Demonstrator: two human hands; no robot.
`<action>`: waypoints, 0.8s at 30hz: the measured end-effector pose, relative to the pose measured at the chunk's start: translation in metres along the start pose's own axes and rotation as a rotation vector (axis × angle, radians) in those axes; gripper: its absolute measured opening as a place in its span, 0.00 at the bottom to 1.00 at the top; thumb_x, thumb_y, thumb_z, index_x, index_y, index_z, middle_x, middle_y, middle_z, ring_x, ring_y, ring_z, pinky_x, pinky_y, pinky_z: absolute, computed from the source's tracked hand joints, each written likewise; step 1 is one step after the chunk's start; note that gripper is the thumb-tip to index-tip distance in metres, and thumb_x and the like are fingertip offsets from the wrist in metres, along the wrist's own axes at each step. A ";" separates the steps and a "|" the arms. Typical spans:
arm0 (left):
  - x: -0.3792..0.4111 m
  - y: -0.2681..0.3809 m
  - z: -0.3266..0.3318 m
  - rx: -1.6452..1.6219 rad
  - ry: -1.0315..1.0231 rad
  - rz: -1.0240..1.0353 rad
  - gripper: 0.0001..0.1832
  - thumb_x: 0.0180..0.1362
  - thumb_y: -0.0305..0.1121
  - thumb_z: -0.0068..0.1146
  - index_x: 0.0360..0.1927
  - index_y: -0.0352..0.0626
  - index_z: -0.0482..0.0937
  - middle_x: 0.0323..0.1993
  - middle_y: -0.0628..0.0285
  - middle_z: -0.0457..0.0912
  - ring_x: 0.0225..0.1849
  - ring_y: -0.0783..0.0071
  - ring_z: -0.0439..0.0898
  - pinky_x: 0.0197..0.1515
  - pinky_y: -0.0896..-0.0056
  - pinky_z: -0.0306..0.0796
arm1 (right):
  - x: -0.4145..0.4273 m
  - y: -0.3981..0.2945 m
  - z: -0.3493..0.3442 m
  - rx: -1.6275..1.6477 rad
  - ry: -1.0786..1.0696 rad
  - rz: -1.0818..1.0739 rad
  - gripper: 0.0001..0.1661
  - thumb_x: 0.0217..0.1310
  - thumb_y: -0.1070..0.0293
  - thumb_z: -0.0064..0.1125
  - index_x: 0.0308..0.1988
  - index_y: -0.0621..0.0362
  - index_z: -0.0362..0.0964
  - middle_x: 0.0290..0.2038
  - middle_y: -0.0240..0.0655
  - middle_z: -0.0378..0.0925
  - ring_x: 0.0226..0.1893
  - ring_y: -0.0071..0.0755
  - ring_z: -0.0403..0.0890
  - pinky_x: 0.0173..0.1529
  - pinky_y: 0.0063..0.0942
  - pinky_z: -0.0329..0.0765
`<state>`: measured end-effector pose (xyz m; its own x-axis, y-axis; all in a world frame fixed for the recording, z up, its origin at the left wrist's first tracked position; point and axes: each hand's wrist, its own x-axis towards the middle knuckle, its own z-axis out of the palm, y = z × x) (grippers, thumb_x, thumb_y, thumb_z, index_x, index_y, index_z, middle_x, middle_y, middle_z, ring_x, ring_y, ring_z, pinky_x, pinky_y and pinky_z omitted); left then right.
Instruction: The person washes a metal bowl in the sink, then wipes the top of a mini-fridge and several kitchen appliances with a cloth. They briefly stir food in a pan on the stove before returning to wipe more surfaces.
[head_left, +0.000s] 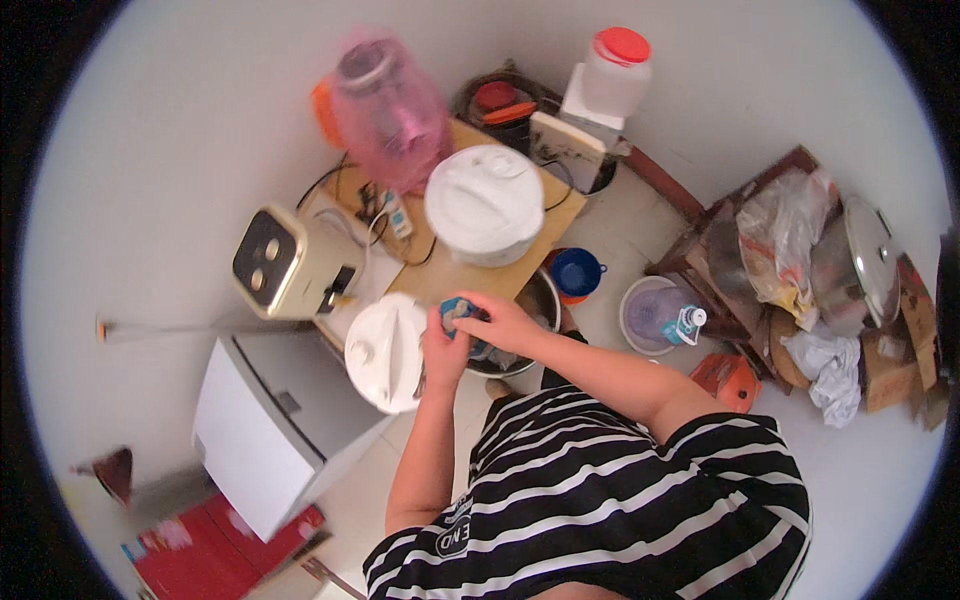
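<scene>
Between my two hands is a small blue packet (457, 309), with something beige showing at its middle. My left hand (445, 351) grips it from the near left side. From the right, my right hand (501, 324) has its fingers closed over the same packet. Below my hands stands a metal pot (553, 298), partly hidden by my right forearm; its contents are hard to make out. A white lidded container (382, 352) stands just left of my left hand. Another white lidded container (484, 202) sits beyond my hands on a wooden table (431, 274).
A cream air fryer (300, 262), a power strip (397, 214) with cables and a pink-wrapped appliance (394, 112) are at the left. On the right are a blue bowl (577, 271), a bottle in a bucket (660, 315) and a cluttered rack (675, 251). A refrigerator (277, 427) stands lower left.
</scene>
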<state>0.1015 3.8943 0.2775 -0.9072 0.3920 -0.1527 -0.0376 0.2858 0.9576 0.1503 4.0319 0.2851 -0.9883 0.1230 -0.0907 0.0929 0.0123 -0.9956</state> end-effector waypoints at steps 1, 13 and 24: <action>-0.016 -0.007 -0.015 0.091 0.020 0.138 0.16 0.54 0.35 0.59 0.43 0.38 0.71 0.37 0.52 0.79 0.39 0.61 0.79 0.43 0.63 0.72 | -0.007 -0.006 0.019 -0.004 -0.010 0.037 0.25 0.58 0.61 0.58 0.55 0.57 0.69 0.43 0.38 0.78 0.42 0.32 0.78 0.48 0.29 0.73; -0.141 -0.116 -0.145 0.088 -0.125 -0.138 0.24 0.46 0.34 0.68 0.46 0.41 0.72 0.38 0.60 0.78 0.40 0.72 0.76 0.43 0.71 0.70 | -0.030 -0.010 0.139 0.237 0.056 0.318 0.14 0.66 0.61 0.53 0.49 0.53 0.68 0.33 0.23 0.73 0.28 0.12 0.71 0.24 0.13 0.65; -0.067 -0.108 -0.185 0.813 0.377 0.150 0.36 0.51 0.38 0.61 0.64 0.45 0.64 0.66 0.39 0.55 0.65 0.37 0.57 0.63 0.50 0.59 | 0.072 0.025 0.177 -0.789 0.116 -0.125 0.36 0.51 0.67 0.61 0.60 0.59 0.59 0.58 0.57 0.61 0.59 0.57 0.65 0.61 0.41 0.65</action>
<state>0.0890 3.6751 0.2295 -0.9611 0.2036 0.1865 0.2694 0.8396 0.4717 0.0596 3.8658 0.2494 -0.9821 0.1762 0.0664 0.0837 0.7243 -0.6843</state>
